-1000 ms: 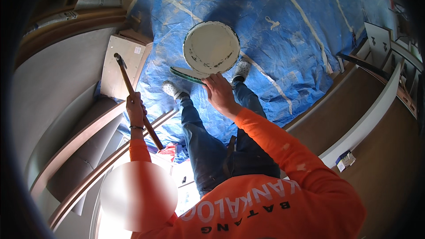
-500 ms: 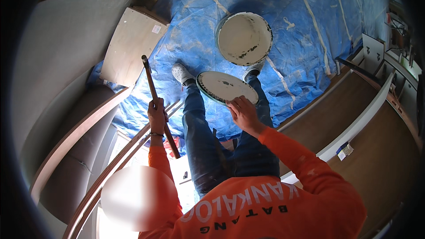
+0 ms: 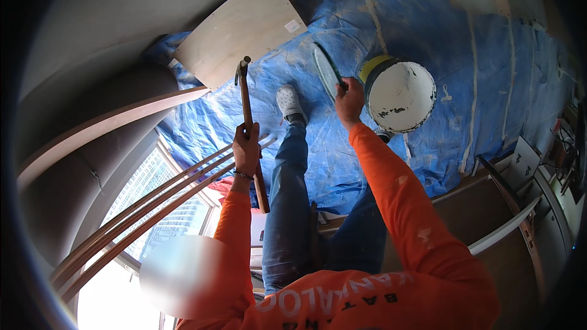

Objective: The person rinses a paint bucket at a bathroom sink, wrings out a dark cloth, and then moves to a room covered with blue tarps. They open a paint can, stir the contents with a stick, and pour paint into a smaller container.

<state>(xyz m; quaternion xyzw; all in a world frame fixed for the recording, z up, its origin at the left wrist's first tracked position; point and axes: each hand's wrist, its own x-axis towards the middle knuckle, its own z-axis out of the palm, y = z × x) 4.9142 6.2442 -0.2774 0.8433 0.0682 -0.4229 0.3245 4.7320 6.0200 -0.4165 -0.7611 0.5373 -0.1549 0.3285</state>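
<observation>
My left hand [image 3: 247, 150] is closed round the wooden handle of a claw hammer [image 3: 246, 101], held upright with its head pointing away from me. In my right hand [image 3: 349, 105] is a round bucket lid [image 3: 326, 70], gripped by its near edge. The lid is tilted so that it shows nearly edge-on, with its pale greenish face partly visible. Just right of it a bucket [image 3: 411, 88] stands uncovered on the floor. White coating with dark chipped patches lines its inside; a yellow band shows on its outer side. The lid and bucket are apart.
Blue plastic sheeting [image 3: 333, 168] with tape strips covers the floor. A plywood panel [image 3: 238, 33] lies at far left, beside a long board [image 3: 116, 119]. Several thin wooden strips [image 3: 177, 186] slant past a window at lower left. Wooden furniture parts [image 3: 489, 208] stand at right.
My right hand has swung the lid from lying nearly flat before my legs to a steep tilt farther away, left of the bucket. The view has shifted; the hammer stays in my left hand.
</observation>
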